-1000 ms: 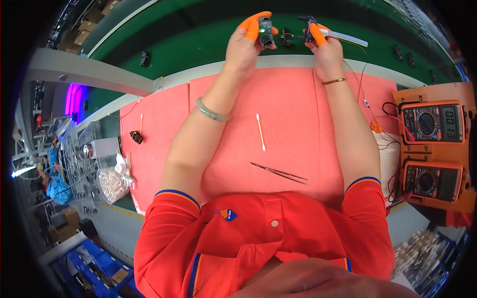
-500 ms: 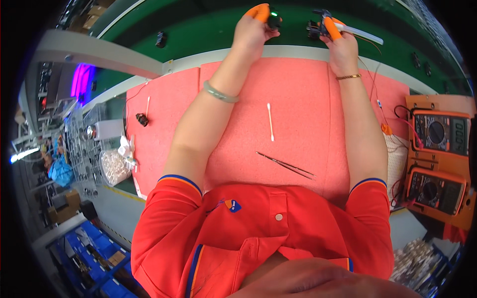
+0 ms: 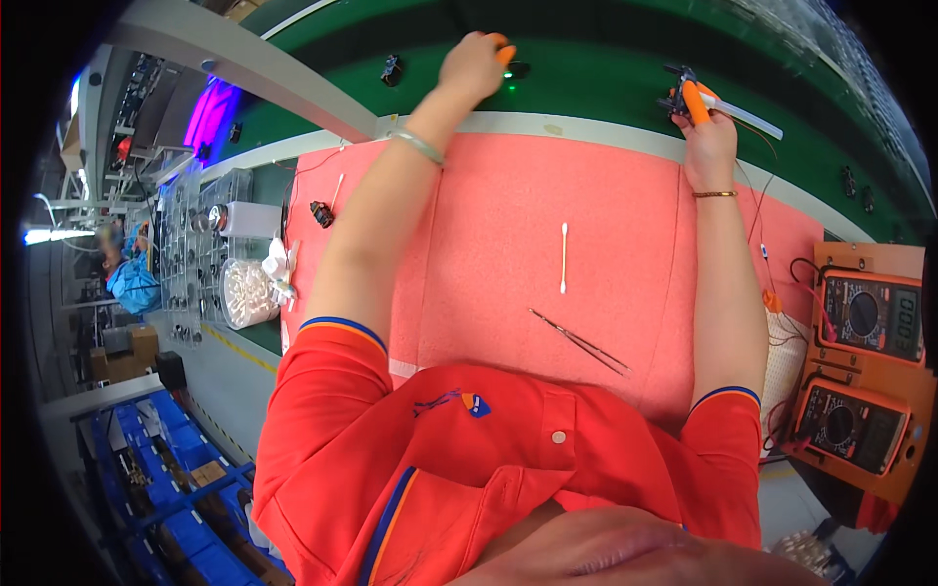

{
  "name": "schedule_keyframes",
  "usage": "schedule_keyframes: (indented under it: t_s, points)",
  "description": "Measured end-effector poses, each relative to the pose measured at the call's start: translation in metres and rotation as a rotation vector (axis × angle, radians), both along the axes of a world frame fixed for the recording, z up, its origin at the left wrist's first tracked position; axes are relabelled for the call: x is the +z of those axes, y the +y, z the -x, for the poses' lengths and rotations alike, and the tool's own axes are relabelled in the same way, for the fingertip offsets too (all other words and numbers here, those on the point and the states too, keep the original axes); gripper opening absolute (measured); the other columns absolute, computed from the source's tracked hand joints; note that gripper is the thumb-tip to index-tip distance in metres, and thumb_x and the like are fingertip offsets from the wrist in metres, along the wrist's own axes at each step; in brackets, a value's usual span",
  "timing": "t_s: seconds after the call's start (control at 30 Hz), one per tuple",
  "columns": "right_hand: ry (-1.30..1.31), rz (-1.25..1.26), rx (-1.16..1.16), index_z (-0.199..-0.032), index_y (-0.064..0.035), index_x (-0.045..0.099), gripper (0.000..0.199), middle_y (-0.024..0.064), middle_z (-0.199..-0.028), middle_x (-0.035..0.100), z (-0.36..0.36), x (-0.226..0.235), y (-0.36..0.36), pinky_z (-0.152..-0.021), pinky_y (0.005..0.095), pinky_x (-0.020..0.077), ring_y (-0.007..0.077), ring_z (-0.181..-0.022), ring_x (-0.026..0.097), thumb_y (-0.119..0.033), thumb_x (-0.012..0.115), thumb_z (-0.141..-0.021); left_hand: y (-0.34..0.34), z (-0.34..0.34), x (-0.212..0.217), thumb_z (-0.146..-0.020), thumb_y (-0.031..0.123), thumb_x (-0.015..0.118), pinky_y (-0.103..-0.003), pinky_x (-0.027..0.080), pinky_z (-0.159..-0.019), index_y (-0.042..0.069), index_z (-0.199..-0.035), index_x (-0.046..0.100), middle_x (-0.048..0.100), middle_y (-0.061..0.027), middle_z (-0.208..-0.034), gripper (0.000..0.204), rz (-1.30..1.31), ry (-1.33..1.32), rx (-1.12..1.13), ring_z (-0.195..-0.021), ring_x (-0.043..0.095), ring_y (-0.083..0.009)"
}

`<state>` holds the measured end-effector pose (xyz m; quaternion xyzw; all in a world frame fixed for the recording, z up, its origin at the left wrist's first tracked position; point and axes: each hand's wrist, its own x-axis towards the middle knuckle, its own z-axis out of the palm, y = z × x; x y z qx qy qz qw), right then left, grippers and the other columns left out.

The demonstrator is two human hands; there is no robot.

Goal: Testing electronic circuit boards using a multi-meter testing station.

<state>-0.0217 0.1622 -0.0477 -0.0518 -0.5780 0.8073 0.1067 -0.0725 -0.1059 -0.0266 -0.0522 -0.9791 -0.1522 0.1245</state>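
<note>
Dark green strip [image 3: 606, 73] beyond pink foam surface [image 3: 498, 225]. Left hand [image 3: 473, 68] over strip at small dark part with green light [image 3: 521, 70], can't tell if gripping; right hand [image 3: 711, 151] pinching black angular module [image 3: 675, 96], translucent white tube [image 3: 750, 116].

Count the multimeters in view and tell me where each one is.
2. The upper multimeter sits at the far right, on an orange panel; the lower multimeter is below it in the picture, on the same panel. Neither looks hidden.
</note>
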Motion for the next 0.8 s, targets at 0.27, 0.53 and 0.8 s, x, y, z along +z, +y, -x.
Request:
schedule_keyframes:
  t_s: [0.27,0.53,0.8]
  points:
    - [0.012,-0.052,0.015,-0.104,0.0008,0.05,0.024,0.0076,-0.089,0.056,0.001,-0.003,0.001,-0.063,0.0196,0.0438,0.01,-0.075,0.052,-0.009,0.048,-0.082,0.006,-0.019,0.007,-0.077,0.021,0.056,-0.03,0.045,-0.069,0.003,-0.103,0.054,0.059,-0.012,-0.09,0.032,-0.018,-0.23,-0.211,-0.078,0.057,-0.0238]
    - [0.01,-0.043,-0.031,-0.104,-0.0002,0.051,0.024,0.0064,-0.088,0.056,0.002,-0.003,0.002,-0.062,0.0197,0.0439,0.0097,-0.075,0.052,-0.01,0.049,-0.082,0.062,-0.028,0.022,-0.077,0.017,0.057,-0.023,0.044,-0.069,-0.001,-0.109,0.048,0.059,-0.0092,-0.087,0.038,-0.676,-0.432,-0.286,-0.077,0.057,-0.013]
    - [0.011,-0.052,-0.099,-0.103,-0.0006,0.051,0.023,0.0064,-0.089,0.057,0.005,-0.004,0.012,-0.062,0.02,0.0444,0.01,-0.075,0.052,-0.009,0.049,-0.082,0.115,-0.018,0.014,-0.073,0.028,0.06,-0.026,0.045,-0.068,0.004,-0.098,0.057,0.058,-0.0098,-0.09,0.035,-0.591,-0.298,-0.252,-0.075,0.057,-0.0181]
